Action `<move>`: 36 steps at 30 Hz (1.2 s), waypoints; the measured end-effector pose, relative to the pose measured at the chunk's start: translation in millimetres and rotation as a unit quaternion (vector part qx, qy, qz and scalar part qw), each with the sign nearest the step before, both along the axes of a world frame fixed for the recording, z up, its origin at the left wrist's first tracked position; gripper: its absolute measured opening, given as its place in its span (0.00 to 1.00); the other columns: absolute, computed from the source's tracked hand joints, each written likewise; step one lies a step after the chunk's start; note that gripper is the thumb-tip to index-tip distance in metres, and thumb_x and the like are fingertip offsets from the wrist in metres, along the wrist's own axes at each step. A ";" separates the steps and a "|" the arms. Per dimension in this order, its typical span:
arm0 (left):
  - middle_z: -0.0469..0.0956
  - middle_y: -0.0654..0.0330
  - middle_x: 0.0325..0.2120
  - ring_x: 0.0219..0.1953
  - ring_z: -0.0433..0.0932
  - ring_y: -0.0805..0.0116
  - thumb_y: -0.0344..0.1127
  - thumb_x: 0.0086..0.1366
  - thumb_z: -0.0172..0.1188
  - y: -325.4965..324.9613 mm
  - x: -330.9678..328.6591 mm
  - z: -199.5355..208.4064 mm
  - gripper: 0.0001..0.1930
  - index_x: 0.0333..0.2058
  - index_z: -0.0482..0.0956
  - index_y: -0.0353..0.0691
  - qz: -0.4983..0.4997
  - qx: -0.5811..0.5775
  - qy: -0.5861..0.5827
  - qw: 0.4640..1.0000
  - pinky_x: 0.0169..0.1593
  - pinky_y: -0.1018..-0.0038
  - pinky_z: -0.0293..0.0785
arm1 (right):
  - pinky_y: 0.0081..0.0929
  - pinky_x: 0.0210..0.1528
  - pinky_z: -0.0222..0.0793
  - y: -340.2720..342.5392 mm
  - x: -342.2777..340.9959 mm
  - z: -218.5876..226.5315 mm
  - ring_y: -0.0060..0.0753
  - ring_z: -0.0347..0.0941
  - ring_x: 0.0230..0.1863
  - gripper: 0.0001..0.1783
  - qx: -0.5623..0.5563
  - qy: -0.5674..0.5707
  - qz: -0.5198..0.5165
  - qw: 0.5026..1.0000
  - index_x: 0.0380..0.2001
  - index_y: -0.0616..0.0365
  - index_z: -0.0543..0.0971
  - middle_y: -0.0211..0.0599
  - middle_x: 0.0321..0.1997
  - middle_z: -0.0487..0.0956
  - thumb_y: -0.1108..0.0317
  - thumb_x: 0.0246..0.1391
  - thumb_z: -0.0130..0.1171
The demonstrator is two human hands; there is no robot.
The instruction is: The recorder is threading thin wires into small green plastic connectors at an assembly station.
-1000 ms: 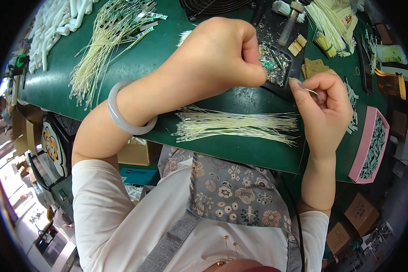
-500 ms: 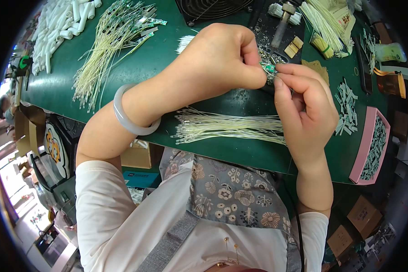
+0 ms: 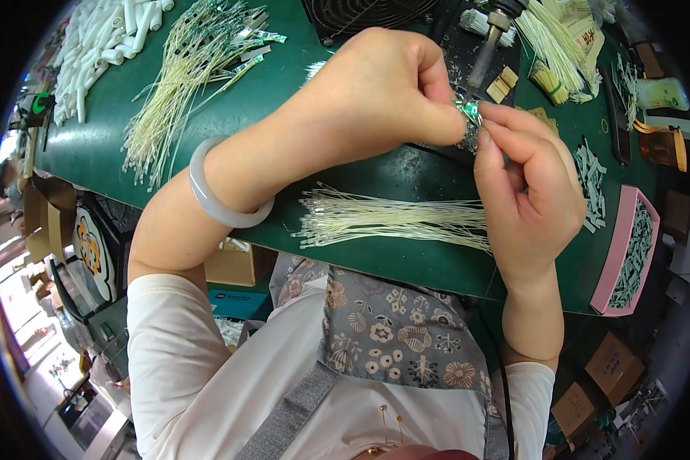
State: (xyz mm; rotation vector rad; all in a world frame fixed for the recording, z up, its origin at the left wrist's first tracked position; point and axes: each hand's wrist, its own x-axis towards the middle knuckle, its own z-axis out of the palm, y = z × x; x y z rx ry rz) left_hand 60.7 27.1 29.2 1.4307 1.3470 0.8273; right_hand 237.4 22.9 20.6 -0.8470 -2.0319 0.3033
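Observation:
Between my fingertips is a small green circuit board (image 3: 471,110), with thin leads at its right end. My left hand (image 3: 395,88) is closed, pinching the board's left side, and its fingers hide that part. From the right, my right hand (image 3: 533,180) pinches with thumb and forefinger right at the board's other end; what sits in that pinch is too small to make out. A soldering iron (image 3: 484,57) points down from above, its tip by the board. Below my hands lies a bundle of pale thin wires (image 3: 391,218) with small clear ends.
White tubes (image 3: 119,42) and wired green boards (image 3: 215,46) lie at the far left. A black fan (image 3: 368,14) stands at the back. At the right are a sponge (image 3: 502,84), loose grey-green strips (image 3: 589,184) and a pink box (image 3: 617,261) of similar pieces.
Both hands have shifted slightly right with the circuit board, and the board has turned a little. The whole view has also moved slightly.

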 end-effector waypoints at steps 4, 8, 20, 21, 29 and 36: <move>0.73 0.61 0.27 0.25 0.68 0.83 0.27 0.44 0.58 2.4 0.2 1.4 0.05 0.19 0.71 0.34 -0.007 -0.011 0.002 1.000 0.28 0.87 0.65 | 0.21 0.29 0.71 1.9 0.1 0.3 0.31 0.75 0.28 0.08 0.011 0.001 0.000 1.000 0.25 0.61 0.75 0.38 0.30 0.79 0.81 0.38 0.62; 0.74 0.61 0.27 0.25 0.69 0.82 0.28 0.44 0.58 2.9 -1.8 4.1 0.05 0.19 0.71 0.34 -0.011 -0.008 0.003 1.000 0.28 0.87 0.65 | 0.21 0.28 0.71 1.7 -1.5 2.0 0.32 0.75 0.28 0.09 0.017 0.000 -0.003 1.000 0.25 0.61 0.76 0.38 0.30 0.79 0.81 0.37 0.62; 0.73 0.63 0.25 0.23 0.67 0.83 0.29 0.44 0.58 2.6 -1.6 6.1 0.06 0.19 0.71 0.35 -0.009 -0.001 0.017 1.000 0.26 0.87 0.62 | 0.09 0.22 0.62 2.9 0.8 2.1 0.14 0.68 0.24 0.05 0.033 -0.040 0.007 0.999 0.28 0.62 0.78 0.36 0.34 0.79 0.80 0.44 0.60; 0.73 0.64 0.25 0.23 0.66 0.83 0.29 0.43 0.59 2.9 0.4 7.9 0.05 0.19 0.71 0.35 -0.014 -0.020 0.036 0.999 0.25 0.87 0.62 | 0.10 0.23 0.62 3.7 3.4 2.6 0.15 0.69 0.25 0.05 0.006 -0.041 0.015 0.999 0.28 0.62 0.78 0.36 0.34 0.79 0.80 0.45 0.60; 0.72 0.64 0.25 0.23 0.67 0.84 0.25 0.43 0.59 -8.0 -0.8 -3.3 0.05 0.19 0.71 0.34 -0.020 -0.018 0.037 0.999 0.26 0.87 0.63 | 0.08 0.19 0.45 6.8 20.6 -1.3 0.08 0.50 0.20 0.08 -0.196 0.085 0.057 0.975 0.25 0.60 0.74 0.20 0.25 0.64 0.81 0.40 0.62; 0.73 0.61 0.25 0.24 0.68 0.84 0.21 0.44 0.57 -27.3 2.9 1.8 0.05 0.18 0.70 0.34 -0.019 0.028 0.066 0.997 0.26 0.87 0.66 | 0.08 0.20 0.46 -3.4 21.8 -5.3 0.07 0.50 0.20 0.11 -0.298 0.143 0.052 0.942 0.28 0.60 0.71 0.19 0.22 0.62 0.82 0.42 0.62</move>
